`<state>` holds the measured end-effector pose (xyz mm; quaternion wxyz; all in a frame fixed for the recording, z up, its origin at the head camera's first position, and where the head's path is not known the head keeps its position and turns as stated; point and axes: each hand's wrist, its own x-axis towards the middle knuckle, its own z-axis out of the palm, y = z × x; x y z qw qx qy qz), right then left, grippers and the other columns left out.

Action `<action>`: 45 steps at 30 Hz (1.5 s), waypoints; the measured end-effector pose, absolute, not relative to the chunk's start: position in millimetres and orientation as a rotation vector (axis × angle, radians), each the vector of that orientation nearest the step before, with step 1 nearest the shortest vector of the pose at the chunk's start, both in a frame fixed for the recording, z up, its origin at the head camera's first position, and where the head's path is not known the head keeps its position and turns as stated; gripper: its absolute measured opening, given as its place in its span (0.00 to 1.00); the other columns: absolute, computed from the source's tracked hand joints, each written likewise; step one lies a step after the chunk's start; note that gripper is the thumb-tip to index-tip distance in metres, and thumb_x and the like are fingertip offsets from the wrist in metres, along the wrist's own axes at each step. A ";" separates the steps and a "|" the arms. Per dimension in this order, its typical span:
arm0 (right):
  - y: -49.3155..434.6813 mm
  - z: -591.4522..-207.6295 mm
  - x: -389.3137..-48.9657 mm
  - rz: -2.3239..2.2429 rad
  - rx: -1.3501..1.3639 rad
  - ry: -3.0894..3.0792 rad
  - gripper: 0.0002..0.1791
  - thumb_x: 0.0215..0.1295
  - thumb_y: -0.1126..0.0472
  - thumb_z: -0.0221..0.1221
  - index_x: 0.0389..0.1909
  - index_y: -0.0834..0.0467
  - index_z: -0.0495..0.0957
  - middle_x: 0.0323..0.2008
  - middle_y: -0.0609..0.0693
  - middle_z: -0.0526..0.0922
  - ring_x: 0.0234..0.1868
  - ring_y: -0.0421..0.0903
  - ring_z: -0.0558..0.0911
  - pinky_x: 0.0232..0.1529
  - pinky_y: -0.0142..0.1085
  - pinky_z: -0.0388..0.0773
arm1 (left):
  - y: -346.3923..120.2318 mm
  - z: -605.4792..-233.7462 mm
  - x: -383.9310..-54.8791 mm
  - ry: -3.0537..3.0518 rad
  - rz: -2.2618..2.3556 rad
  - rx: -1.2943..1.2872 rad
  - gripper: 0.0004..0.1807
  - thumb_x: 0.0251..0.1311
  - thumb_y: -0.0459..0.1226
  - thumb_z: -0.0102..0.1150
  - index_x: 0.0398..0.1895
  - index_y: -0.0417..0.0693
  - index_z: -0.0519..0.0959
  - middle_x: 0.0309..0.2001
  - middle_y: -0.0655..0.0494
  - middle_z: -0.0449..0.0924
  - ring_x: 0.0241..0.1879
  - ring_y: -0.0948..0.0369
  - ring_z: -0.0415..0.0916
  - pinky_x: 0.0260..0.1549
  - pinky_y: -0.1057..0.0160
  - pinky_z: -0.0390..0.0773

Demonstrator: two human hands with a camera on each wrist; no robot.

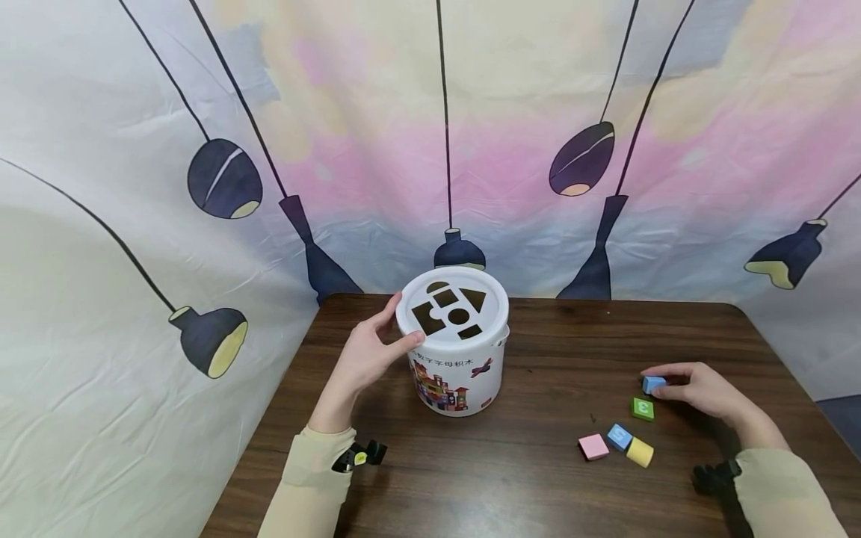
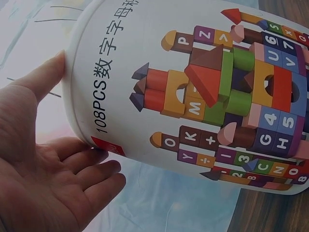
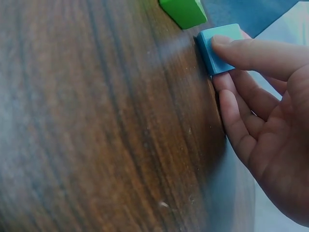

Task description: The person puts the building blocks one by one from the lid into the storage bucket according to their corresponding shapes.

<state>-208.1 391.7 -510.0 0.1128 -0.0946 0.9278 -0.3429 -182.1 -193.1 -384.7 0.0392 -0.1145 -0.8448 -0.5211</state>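
A white bucket [image 1: 452,373] printed with toy building blocks stands on the table, its white lid [image 1: 496,320] cut with several shaped holes. My left hand [image 1: 366,354] touches the lid's left rim, thumb toward the front, fingers behind; in the left wrist view the hand [image 2: 53,159] lies against the bucket's edge with fingers loosely extended. At the table's right, my right hand [image 1: 706,390] pinches a blue block [image 1: 652,384] between thumb and fingers. The right wrist view shows that block [image 3: 219,48] at the fingertips, close to a green block [image 3: 185,12].
Near the right hand lie a green block [image 1: 642,409] marked 3, a blue block [image 1: 619,437] marked 5, a yellow cylinder [image 1: 640,452] and a pink block [image 1: 593,447]. The dark wood table [image 1: 511,478] meets a curtain [image 1: 377,187] with printed lamps behind it.
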 end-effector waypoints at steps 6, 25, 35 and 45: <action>392.5 -511.5 -208.2 -1.034 -0.262 2.723 0.24 0.72 0.52 0.70 0.61 0.64 0.86 0.57 0.64 0.85 0.53 0.50 0.81 0.49 0.44 0.80 | -193.0 -385.5 -182.9 -2.586 -1.604 -0.350 0.49 0.65 0.51 0.76 0.85 0.57 0.62 0.81 0.53 0.64 0.78 0.53 0.64 0.72 0.43 0.69; 389.2 -512.0 -205.4 -1.117 -0.220 2.728 0.25 0.74 0.51 0.69 0.62 0.64 0.84 0.53 0.58 0.86 0.45 0.45 0.79 0.42 0.33 0.78 | -193.7 -386.9 -183.0 -2.587 -1.602 -0.343 0.49 0.65 0.51 0.76 0.85 0.57 0.62 0.80 0.53 0.64 0.78 0.54 0.64 0.72 0.43 0.69; 374.5 -504.4 -204.4 -1.173 -0.246 2.798 0.26 0.76 0.49 0.67 0.66 0.62 0.82 0.57 0.61 0.84 0.44 0.45 0.78 0.40 0.33 0.80 | -192.7 -386.2 -183.0 -2.578 -1.633 -0.349 0.49 0.65 0.49 0.76 0.85 0.57 0.61 0.81 0.53 0.64 0.77 0.54 0.64 0.71 0.41 0.70; 352.6 -483.6 -208.8 -1.274 -0.277 2.863 0.26 0.76 0.49 0.67 0.65 0.63 0.82 0.56 0.62 0.85 0.44 0.39 0.81 0.41 0.31 0.81 | -193.0 -387.0 -182.4 -2.589 -1.605 -0.350 0.49 0.66 0.49 0.76 0.85 0.55 0.61 0.81 0.52 0.63 0.78 0.53 0.63 0.72 0.44 0.69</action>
